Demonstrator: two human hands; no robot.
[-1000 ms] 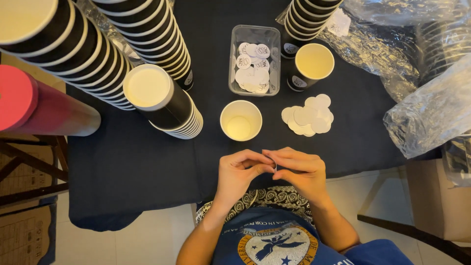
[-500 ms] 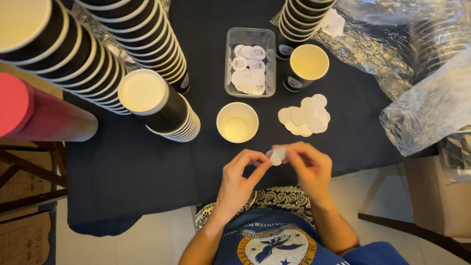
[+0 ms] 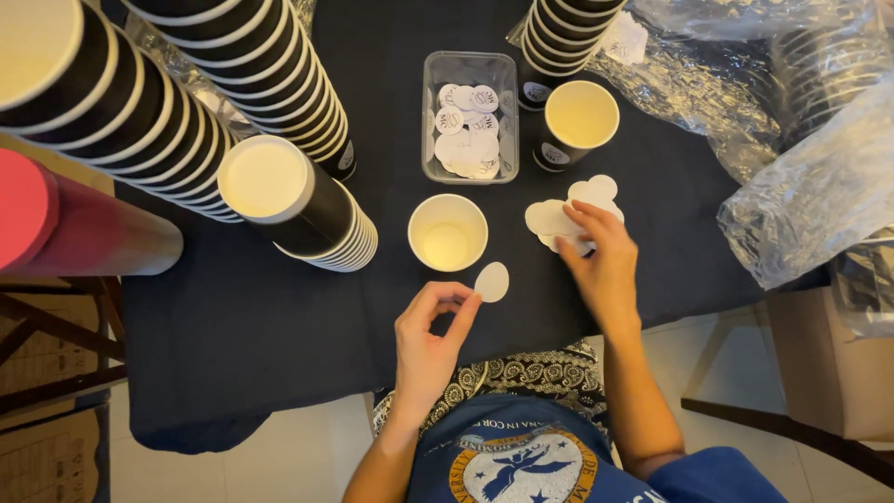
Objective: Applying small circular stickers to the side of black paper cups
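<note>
The left hand (image 3: 426, 340) pinches a small white oval sticker (image 3: 492, 281) between thumb and fingertips, raised just below the single open paper cup (image 3: 448, 233). The right hand (image 3: 601, 265) reaches forward, fingers curled onto a pile of white backing discs (image 3: 551, 219) on the dark desk (image 3: 233, 326). Beyond lie a clear plastic tray of stickers (image 3: 470, 116), another cup (image 3: 577, 121) and tilted cup stacks (image 3: 298, 200).
</note>
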